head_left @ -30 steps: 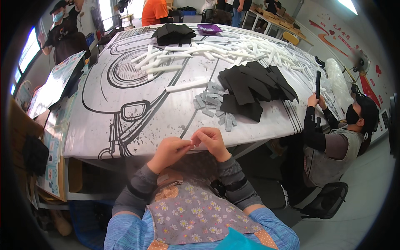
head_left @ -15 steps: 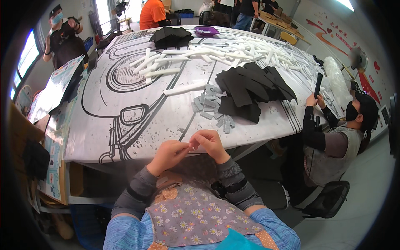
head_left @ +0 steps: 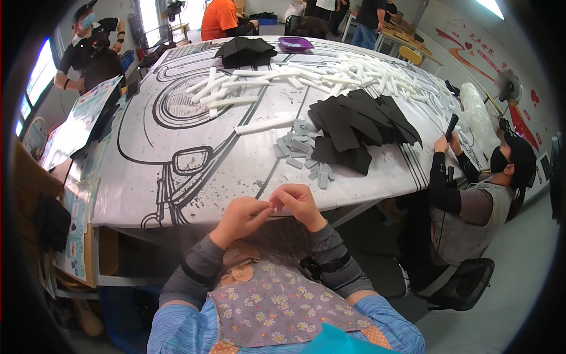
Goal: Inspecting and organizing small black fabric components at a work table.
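At the near edge of the table, my left hand (head_left: 243, 219) and my right hand (head_left: 299, 203) meet fingertip to fingertip. Both are closed in a pinch; whatever lies between the fingers is too small to make out. Beyond them, a loose heap of small grey blocks (head_left: 295, 147) rests on the table's printed white cover (head_left: 135, 197). Flat black foam-like pieces (head_left: 348, 127) are piled just behind and to the right of the blocks. One long white strip (head_left: 264, 125) lies left of that pile, apart from the heap of white strips (head_left: 354, 74) farther back.
A second black pile (head_left: 244, 52) and a purple tray (head_left: 309, 45) sit at the far side. On the right a seated person (head_left: 471, 206) holds a black tube-like piece (head_left: 451, 127). Another person (head_left: 97, 50) stands at the left, behind sloping printed boards (head_left: 79, 127). A black chair (head_left: 469, 283) is at lower right.
My hands keep the same pinch, almost unmoved. The standing person at left has lowered their raised hands toward the waist. The view has shifted slightly.
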Action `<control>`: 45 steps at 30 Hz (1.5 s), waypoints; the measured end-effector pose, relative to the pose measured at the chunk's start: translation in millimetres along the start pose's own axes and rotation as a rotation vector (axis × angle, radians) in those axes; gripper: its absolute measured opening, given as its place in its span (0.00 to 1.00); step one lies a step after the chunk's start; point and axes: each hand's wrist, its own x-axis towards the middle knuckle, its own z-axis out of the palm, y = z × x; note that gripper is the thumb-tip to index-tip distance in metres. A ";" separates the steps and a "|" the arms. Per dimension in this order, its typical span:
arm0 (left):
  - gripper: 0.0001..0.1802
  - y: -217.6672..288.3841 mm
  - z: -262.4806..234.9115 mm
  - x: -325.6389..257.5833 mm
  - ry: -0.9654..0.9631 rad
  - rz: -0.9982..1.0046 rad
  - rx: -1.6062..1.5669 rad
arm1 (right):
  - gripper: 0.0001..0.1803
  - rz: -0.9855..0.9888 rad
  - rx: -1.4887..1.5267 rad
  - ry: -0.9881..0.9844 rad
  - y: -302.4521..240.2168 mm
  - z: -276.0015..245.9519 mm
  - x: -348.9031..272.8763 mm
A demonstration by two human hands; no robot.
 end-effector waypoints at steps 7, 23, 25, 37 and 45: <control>0.06 -3.5 3.2 -1.7 0.025 0.029 0.026 | 0.13 0.007 -0.001 -0.002 -2.4 2.0 0.5; 0.05 1.6 1.6 0.4 0.050 0.048 0.025 | 0.14 -0.009 -0.042 0.019 -0.5 3.0 0.1; 0.05 1.4 2.0 0.2 0.048 0.039 0.025 | 0.14 -0.010 -0.030 0.013 -1.5 3.1 0.4; 0.05 1.2 3.4 0.1 0.070 0.069 0.069 | 0.14 -0.015 -0.025 0.021 0.0 3.5 0.1; 0.04 3.1 1.1 1.3 0.060 0.091 -0.003 | 0.14 -0.009 -0.035 0.018 -2.2 3.7 0.4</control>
